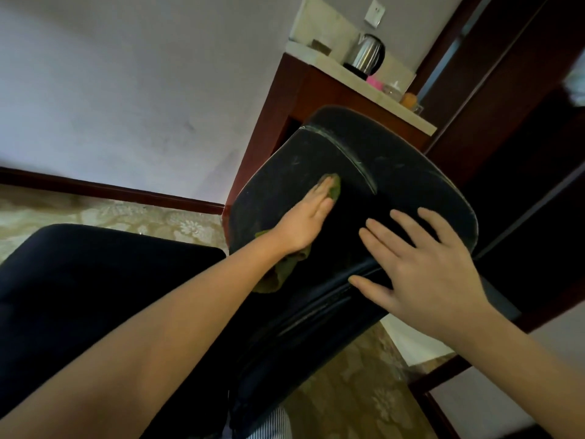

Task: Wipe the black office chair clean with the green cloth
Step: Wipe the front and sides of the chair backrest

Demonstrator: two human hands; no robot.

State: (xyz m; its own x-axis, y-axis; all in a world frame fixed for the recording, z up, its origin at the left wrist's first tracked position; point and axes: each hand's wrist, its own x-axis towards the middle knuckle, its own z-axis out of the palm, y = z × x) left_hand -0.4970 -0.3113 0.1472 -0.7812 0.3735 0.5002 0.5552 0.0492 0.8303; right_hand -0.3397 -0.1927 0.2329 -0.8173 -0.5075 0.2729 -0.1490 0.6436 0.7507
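Flat left hand [308, 217] is pressing cloth [335, 187] over chair [395, 172]. Open right hand [424, 270] is probably bracing it. Next, sweeping toward the chair's rim.

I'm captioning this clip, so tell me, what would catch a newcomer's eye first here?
The black chair fills the middle. The left hand presses a green cloth flat on it, while the right hand rests spread beside. A steel kettle stands on the counter behind.
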